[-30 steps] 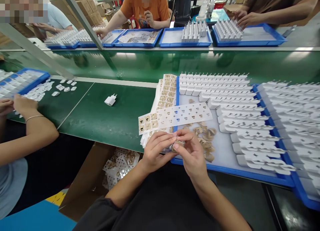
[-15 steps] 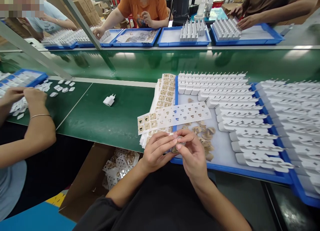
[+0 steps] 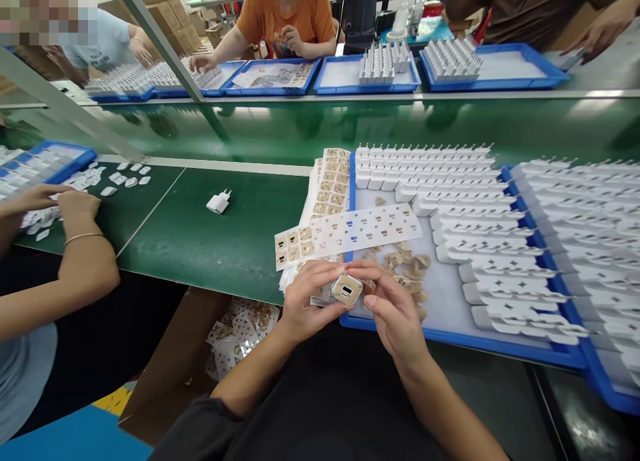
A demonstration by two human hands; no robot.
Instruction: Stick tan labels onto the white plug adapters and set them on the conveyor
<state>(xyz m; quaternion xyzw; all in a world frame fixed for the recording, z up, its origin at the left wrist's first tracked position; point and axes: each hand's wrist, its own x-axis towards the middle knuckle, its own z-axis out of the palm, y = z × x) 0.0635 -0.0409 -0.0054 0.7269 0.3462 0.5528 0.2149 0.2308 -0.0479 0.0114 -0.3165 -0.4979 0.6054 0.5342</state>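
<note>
Since the earlier frame we turn the white charger (image 3: pixel 346 288) so its port face shows toward us, our fingers no longer covering it. Our left hand (image 3: pixel 306 301) and right hand (image 3: pixel 393 308) pinch its sides over the blue tray's (image 3: pixel 450 341) near-left corner. It is smooth, boxy plastic; its long axis points away from us.

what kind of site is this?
Likely an electronics assembly line: blue trays packed with rows of white chargers, a green conveyor belt, and co-workers at the same work opposite.
</note>
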